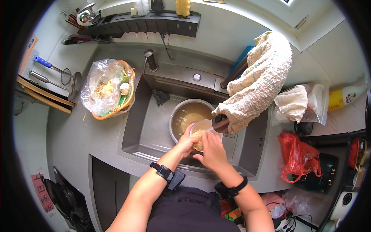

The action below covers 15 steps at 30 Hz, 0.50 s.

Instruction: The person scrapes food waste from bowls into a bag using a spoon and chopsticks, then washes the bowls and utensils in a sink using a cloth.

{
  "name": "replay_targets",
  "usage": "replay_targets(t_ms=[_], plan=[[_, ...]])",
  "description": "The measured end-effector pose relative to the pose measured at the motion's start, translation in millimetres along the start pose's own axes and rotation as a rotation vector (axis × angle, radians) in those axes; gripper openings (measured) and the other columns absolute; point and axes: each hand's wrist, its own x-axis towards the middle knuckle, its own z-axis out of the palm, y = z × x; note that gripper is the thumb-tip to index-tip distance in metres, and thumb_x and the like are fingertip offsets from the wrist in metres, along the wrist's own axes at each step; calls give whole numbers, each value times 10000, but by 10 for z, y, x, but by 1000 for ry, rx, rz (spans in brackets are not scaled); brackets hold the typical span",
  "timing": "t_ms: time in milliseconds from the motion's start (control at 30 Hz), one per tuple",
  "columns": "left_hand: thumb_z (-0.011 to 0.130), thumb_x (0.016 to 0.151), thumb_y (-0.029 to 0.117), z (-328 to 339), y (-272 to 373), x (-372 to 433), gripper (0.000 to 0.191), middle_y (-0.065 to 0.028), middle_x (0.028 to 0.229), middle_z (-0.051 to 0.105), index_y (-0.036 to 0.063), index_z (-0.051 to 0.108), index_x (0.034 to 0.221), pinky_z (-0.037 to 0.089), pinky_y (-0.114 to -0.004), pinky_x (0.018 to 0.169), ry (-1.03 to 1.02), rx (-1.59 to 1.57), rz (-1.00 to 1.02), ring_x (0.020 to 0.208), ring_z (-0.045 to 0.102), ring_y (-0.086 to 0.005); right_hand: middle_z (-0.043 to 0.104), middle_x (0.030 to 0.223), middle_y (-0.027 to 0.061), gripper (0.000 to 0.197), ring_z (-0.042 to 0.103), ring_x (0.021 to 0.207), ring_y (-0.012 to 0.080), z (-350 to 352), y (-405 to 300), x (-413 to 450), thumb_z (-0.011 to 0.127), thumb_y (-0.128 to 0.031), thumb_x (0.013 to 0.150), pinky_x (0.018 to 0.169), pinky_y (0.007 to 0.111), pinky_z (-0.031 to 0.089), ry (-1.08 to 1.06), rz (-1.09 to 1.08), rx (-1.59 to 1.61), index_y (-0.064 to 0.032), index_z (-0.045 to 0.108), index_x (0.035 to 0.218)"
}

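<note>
Over the sink, my left hand (187,142) grips the rim of a white bowl (204,125) that is tilted towards me. A tan fibrous scrubbing pad (198,141), seemingly loofah, is against the bowl between my two hands. My right hand (214,149) lies over the bowl's near right side with its fingers on the pad; its fingertips are partly inside the bowl. Just beyond, a round metal basin (173,127) of cloudy water stands in the grey sink (147,127). A paler round shape shows under the water, too murky to name.
The faucet (221,124), wrapped in a beige towel (261,78), reaches over the sink close to the bowl. Dark steel wool (160,97) lies at the sink's back left. An orange-rimmed basket (127,65) with a plastic bag stands left; a red bag (298,156) is right.
</note>
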Motion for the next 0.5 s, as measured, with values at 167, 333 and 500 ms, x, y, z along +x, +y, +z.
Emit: replay_targets(t_ms=[167, 333, 500], plan=[[461, 719, 2, -29, 128, -25, 669, -122, 1257, 440, 141, 265, 1343, 452, -361, 885, -91, -164, -55, 1105, 498, -241, 491, 1119, 173, 805, 473, 1035, 350, 165, -60, 205, 801, -185, 536, 852, 403, 426, 12, 162, 165, 7, 392, 1202], [487, 809, 149, -44, 186, -53, 580, -125, 1250, 433, 152, 260, 1343, 471, -397, 851, -114, -198, -62, 1107, 487, -270, 496, 1126, 143, 557, 486, 1021, 349, 339, 103, 224, 762, -176, 582, 855, 411, 424, -31, 5, 272, -72, 518, 1071], [484, 838, 239, -77, 288, -116, 567, -163, 1217, 440, 139, 252, 1345, 542, -461, 642, 44, 370, -182, 1028, 528, -323, 528, 990, 90, 292, 510, 987, 270, 100, 325, 126, 589, -123, 689, 810, 372, 455, -310, -415, 72, -74, 567, 976]])
